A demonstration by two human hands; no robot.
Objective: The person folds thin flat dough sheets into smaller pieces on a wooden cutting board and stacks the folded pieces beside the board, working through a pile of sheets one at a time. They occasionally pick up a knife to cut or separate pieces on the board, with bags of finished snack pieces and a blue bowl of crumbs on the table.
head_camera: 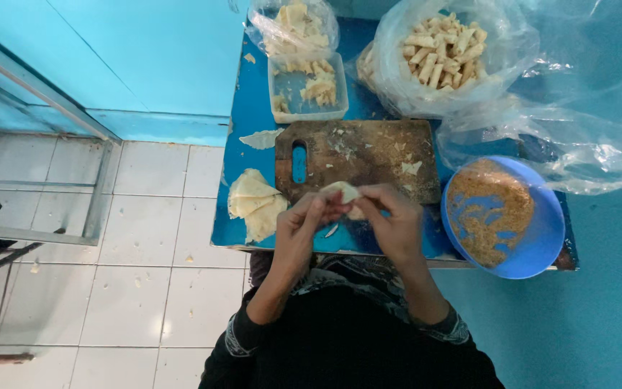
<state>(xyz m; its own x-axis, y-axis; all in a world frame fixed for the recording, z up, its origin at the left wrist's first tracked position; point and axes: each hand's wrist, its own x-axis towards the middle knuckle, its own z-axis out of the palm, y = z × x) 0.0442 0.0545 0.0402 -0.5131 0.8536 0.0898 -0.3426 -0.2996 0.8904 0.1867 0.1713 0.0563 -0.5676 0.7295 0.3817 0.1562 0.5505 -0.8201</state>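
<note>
Both hands meet over the near edge of the wooden cutting board. Left hand and right hand fingers pinch a pale pastry wrapper; filling hidden by fingers. Spare wrappers lie left on the blue desk.

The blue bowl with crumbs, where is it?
The blue bowl sits at the table's right edge, beside the wooden cutting board and right of the hands.
</note>
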